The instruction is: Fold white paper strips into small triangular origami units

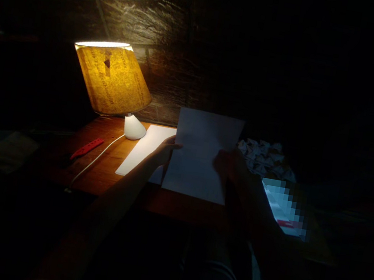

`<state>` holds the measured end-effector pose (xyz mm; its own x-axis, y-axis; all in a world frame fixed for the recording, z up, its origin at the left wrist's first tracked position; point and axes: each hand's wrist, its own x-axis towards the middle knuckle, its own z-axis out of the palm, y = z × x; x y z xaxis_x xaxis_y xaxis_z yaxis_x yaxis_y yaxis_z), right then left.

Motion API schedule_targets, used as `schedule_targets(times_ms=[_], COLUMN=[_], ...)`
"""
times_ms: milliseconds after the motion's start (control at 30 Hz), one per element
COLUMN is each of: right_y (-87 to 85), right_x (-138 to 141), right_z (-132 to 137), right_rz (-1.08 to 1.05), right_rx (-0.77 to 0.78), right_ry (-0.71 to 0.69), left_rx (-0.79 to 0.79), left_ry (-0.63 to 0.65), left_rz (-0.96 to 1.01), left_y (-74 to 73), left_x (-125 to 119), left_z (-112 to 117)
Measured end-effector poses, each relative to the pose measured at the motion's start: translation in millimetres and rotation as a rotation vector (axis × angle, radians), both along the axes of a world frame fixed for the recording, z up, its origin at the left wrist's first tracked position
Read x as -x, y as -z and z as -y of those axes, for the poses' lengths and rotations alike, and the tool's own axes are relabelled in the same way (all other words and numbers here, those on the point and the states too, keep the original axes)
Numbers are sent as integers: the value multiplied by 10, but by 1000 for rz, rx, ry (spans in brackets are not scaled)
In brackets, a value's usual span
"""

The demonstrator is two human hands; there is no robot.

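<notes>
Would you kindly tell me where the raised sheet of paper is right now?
In the head view, the sheet of paper is near the centre, held between the left hand and right hand, to the right of the lamp.

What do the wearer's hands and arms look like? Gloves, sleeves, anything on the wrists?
Left hand and right hand: no gloves visible. Left forearm: no sleeve or wristband on its lit part. Right arm: mostly dark silhouette, can't tell.

2 hands (162, 152), 1 held sheet (198, 156) — 1 lamp (118, 81), 1 red object (88, 149)
</notes>
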<state>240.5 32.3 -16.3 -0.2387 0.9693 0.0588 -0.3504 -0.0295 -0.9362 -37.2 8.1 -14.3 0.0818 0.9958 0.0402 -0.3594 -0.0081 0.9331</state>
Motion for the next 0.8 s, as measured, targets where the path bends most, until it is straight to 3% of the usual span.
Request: schedule_targets(times_ms=[233,367,500,567,700,800], right_y=[-26,-54,-86,-100,-149,-205], right_x=[16,73,101,91,14,-53], right_z=[-32,-9,-2,12,72,102], right_rz=[41,-10,-29,-30,-107,-35], right_rx=[-19,-17,89,85,-40,7], right_ry=[-49,67,123,113,83,-25], left_rx=[-47,-123,-203,-171,-47,48], left_ry=[-15,68,107,142,84,62], left_rz=[15,30,-69,-106,-51,-10], left_y=[40,-76,-249,-315,-365,-342], left_x=[25,14,6,2,-25,-40], left_z=[-67,79,305,350,283,206])
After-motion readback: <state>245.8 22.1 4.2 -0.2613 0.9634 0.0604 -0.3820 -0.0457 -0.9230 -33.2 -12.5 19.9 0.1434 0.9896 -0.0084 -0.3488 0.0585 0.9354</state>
